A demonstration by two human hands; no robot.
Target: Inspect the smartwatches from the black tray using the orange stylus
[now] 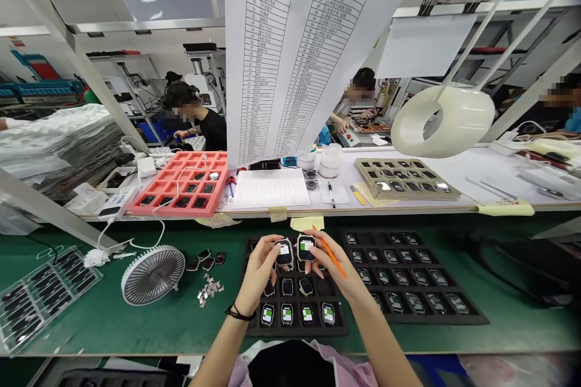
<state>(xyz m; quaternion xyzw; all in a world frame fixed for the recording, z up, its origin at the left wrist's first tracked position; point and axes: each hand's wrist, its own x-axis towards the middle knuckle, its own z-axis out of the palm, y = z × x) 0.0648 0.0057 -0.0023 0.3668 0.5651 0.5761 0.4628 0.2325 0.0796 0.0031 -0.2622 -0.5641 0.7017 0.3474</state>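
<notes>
We hold one watch in each hand, faces up and side by side above the near tray (297,332). Our left hand (256,266) grips the left watch (284,256) narrowly, thumb at the edge of its face. Our right hand (336,261) pinches the right watch (305,246) the same way, with some fingertips showing below it. Both screens are lit green and white. The two watches are very close; whether they touch we cannot tell. An orange stick (329,251) lies slantwise along the right hand; how it is gripped we cannot make out.

Just below our grip, in the near tray, sit dark-faced watches, and nearer us a row of four lit ones (287,314). Right of the grip we see the far tray (474,316), with rows of watches. Left of it lie loose faces (207,263), a heap of metal bits (209,291) and, farther off, a white fan (153,276). All these are on the green bench (190,335).

Beyond our hands, on the shelf (472,187), we have a form (272,187) straight ahead, a pink tray (188,160) to the left and a beige tray (422,195) to the right. A printed list (290,42) hangs above.
</notes>
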